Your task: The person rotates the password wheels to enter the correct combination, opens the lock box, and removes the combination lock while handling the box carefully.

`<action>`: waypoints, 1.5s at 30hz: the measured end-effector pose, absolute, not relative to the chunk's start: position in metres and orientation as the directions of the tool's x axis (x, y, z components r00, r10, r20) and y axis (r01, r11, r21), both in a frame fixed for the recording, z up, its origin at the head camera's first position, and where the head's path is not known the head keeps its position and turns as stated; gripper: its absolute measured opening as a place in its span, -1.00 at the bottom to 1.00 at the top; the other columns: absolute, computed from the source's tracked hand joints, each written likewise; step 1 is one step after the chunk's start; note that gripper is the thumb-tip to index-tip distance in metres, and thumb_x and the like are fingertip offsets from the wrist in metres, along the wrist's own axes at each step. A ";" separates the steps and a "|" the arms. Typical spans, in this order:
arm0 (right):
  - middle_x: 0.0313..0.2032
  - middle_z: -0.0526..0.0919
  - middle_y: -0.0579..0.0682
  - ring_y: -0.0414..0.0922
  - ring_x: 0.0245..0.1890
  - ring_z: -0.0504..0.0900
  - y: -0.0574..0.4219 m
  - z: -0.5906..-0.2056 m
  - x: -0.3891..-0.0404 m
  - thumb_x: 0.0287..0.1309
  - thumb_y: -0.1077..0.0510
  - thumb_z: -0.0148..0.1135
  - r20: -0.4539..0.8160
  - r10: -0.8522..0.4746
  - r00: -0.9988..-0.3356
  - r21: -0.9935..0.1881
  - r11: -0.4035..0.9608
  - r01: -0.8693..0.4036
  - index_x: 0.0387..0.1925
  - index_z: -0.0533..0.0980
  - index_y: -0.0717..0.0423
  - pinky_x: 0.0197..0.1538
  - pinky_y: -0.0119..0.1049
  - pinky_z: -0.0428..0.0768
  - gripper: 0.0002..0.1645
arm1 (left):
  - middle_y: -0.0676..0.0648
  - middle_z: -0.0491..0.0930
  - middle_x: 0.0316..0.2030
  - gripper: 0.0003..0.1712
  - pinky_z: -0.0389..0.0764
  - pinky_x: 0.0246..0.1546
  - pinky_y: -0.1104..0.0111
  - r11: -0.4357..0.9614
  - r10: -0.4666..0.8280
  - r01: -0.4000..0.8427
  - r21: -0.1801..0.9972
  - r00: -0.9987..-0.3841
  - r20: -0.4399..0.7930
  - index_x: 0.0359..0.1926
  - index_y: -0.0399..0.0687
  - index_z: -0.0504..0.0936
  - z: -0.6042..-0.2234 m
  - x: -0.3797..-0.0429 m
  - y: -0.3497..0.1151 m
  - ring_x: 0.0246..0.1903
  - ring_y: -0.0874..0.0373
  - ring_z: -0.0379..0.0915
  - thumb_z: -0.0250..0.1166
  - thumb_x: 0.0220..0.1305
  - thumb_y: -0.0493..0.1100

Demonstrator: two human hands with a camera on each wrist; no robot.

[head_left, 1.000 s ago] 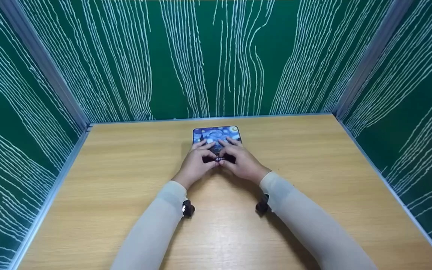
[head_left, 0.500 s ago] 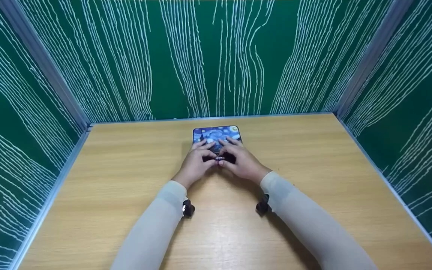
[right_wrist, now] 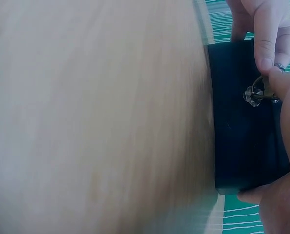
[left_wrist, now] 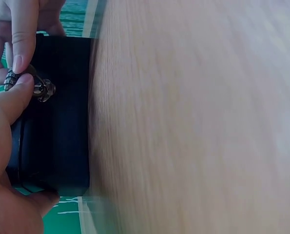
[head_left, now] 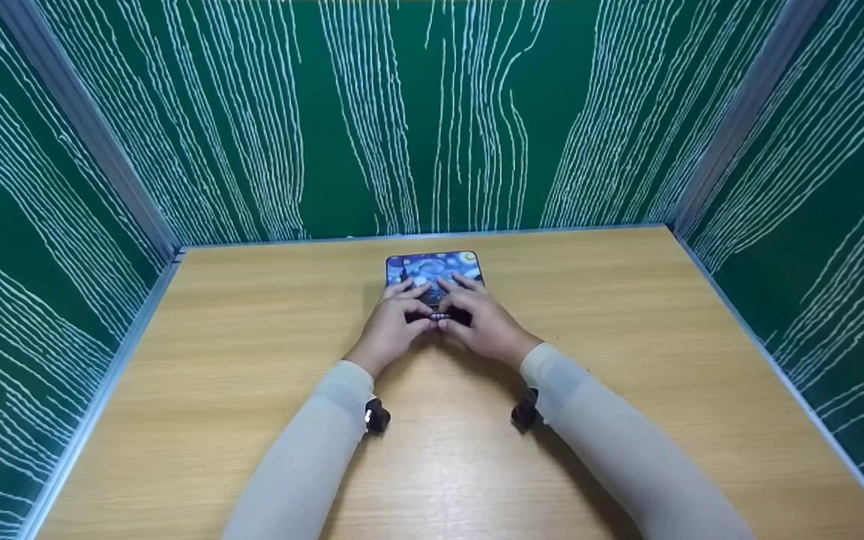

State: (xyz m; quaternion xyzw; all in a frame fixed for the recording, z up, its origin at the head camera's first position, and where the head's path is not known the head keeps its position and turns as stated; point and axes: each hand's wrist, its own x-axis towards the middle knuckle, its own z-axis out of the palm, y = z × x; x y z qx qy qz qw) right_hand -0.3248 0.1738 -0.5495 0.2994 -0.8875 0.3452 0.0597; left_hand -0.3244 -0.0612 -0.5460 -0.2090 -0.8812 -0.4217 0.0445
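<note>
A black box [head_left: 433, 268] with a blue swirling night-sky painting on its lid sits toward the back of the table. A metal clasp [left_wrist: 46, 91] is on its dark front side, and a small combination padlock [left_wrist: 10, 79] with ridged dials hangs from it by its shackle. My left hand [head_left: 393, 321] pinches the padlock from the left with thumb and forefinger. From the right, my right hand [head_left: 486, 322] pinches it too, thumb close to the other thumb. Other fingers of both hands rest on the lid. Fingers hide part of the lock.
The box stands on a light wooden table [head_left: 432, 450]. Green panels [head_left: 349, 112] with wavy white lines rise behind and on both sides, joined by grey metal posts [head_left: 94, 127]. Small dark devices [head_left: 377, 417] are strapped at both wrists.
The padlock shifts very slightly between the fingertips, its dials catching the light differently. Both hands and the box otherwise keep their places.
</note>
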 end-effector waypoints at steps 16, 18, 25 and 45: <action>0.74 0.38 -0.02 0.24 0.84 0.11 0.175 -0.548 -0.325 0.60 -0.02 0.43 0.306 -0.483 -0.820 -0.592 0.578 -0.561 0.17 0.67 -0.06 0.80 0.42 0.11 -0.73 | 0.10 0.56 0.60 -0.88 0.17 0.83 -0.03 0.560 0.321 0.386 0.734 -0.917 0.237 -0.04 -0.03 0.95 -0.545 -0.325 -0.060 0.79 -0.07 0.15 0.57 0.47 -0.19; 0.72 0.42 0.00 0.25 0.83 0.14 0.175 -0.549 -0.325 0.59 0.00 0.44 0.320 -0.485 -0.814 -0.587 0.573 -0.572 0.15 0.67 -0.05 0.80 0.40 0.13 -0.75 | 0.09 0.56 0.60 -0.88 0.17 0.82 -0.03 0.560 0.323 0.389 0.731 -0.916 0.240 -0.04 -0.04 0.95 -0.544 -0.324 -0.060 0.79 -0.07 0.16 0.57 0.47 -0.19; 0.69 0.46 -0.01 0.25 0.82 0.16 0.174 -0.550 -0.325 0.58 0.03 0.45 0.333 -0.484 -0.809 -0.588 0.564 -0.580 0.10 0.70 -0.05 0.80 0.38 0.15 -0.80 | 0.06 0.57 0.60 -0.90 0.19 0.82 -0.03 0.567 0.323 0.395 0.723 -0.914 0.246 -0.06 -0.04 0.95 -0.543 -0.323 -0.059 0.78 -0.08 0.17 0.57 0.47 -0.20; 0.75 0.36 -0.07 0.19 0.85 0.08 0.172 -0.546 -0.321 0.61 -0.13 0.41 0.274 -0.471 -0.838 -0.576 0.618 -0.535 0.19 0.68 -0.13 0.79 0.45 0.09 -0.69 | 0.13 0.54 0.62 -0.84 0.16 0.83 -0.02 0.582 0.315 0.368 0.726 -0.924 0.216 0.02 -0.03 0.94 -0.543 -0.324 -0.059 0.79 -0.04 0.14 0.55 0.48 -0.21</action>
